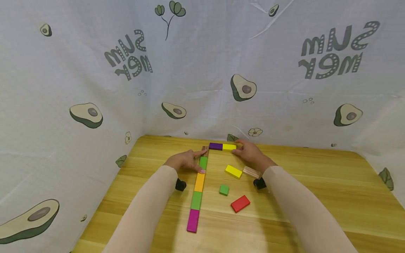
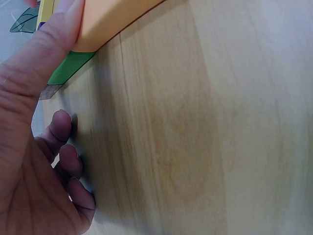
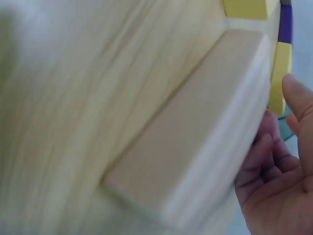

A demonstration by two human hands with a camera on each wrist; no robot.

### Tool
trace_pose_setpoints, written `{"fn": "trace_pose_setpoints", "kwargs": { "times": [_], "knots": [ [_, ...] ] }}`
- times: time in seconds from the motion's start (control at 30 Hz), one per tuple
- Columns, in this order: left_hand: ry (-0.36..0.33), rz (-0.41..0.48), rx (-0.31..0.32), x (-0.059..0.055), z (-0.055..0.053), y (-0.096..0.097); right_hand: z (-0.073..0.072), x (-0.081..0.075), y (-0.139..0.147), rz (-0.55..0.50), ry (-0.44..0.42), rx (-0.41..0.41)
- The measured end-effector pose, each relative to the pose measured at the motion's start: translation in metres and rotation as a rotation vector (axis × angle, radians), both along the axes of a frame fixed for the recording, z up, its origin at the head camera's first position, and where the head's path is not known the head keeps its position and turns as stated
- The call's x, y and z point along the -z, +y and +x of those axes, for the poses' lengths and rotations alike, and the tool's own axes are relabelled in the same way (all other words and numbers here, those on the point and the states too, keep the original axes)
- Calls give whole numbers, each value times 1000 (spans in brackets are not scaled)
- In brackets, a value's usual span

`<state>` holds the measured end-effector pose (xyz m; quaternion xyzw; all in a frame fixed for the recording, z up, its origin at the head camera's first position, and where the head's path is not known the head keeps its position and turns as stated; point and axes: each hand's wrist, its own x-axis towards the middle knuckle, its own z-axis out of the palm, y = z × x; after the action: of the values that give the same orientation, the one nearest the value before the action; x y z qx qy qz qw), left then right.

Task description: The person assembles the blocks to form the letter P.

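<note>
A straight row of blocks runs away from me: a magenta block [image 1: 193,220], a green block [image 1: 196,200], an orange block [image 1: 199,182], a second green block [image 1: 203,162] and a brown wooden block [image 1: 204,151]. My left hand [image 1: 186,160] rests along its far part, index finger on the wooden block and thumb by the near green-orange joint. From the wooden block's far end, a purple block [image 1: 216,146] and a yellow block [image 1: 229,147] extend rightward. My right hand [image 1: 251,154] pinches the yellow block's right end between thumb and fingers.
Loose on the table [image 1: 316,182] lie another yellow block [image 1: 233,171], a light wooden block [image 1: 251,172] under my right wrist, a small green block [image 1: 224,190] and a red block [image 1: 240,203]. A patterned white curtain [image 1: 202,77] hangs behind the table's far edge.
</note>
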<state>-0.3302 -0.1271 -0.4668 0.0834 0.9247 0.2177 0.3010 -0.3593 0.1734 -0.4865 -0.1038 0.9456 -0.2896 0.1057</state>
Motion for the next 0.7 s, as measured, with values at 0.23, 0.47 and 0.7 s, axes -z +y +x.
{"fn": "trace_pose_setpoints", "kwargs": {
  "times": [0.23, 0.47, 0.7],
  "knots": [
    [-10, 10, 3, 1, -3, 1, 14, -16, 7, -6, -56, -187],
    [-10, -2, 4, 1, -4, 1, 39, -35, 4, 120, -337, -459],
    [4, -4, 22, 1, -2, -1, 54, -35, 0, 149, -317, -457]
  ]
}}
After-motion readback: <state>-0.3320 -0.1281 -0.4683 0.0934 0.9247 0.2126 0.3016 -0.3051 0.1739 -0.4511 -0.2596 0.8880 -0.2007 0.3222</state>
